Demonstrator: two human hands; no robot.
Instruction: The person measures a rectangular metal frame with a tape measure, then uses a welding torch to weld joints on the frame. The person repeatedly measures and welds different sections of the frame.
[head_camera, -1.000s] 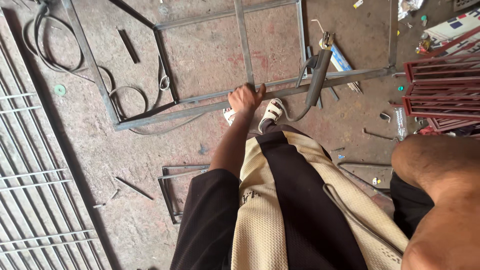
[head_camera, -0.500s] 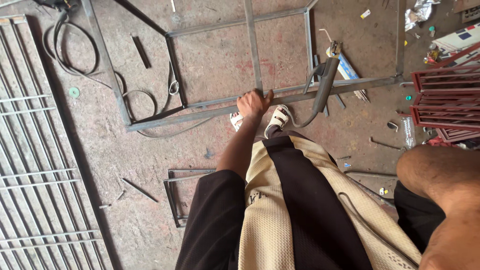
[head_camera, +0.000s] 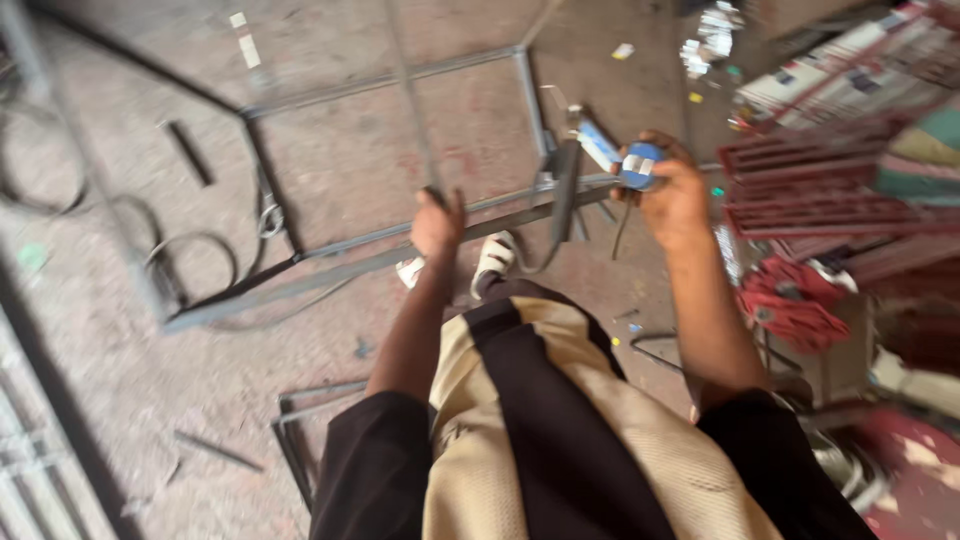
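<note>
Dusty concrete floor (head_camera: 330, 170) is spread under a steel frame (head_camera: 400, 235) lying flat. At the frame's near rail, the left hand (head_camera: 437, 222) is closed on an upright bar. Right of it, past the rail's end, a small blue object (head_camera: 640, 165) is gripped by the right hand (head_camera: 672, 200)

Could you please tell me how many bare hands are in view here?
2: the left hand grips the grey metal frame bar on the floor; the right hand holds a small blue round object above it.
</note>
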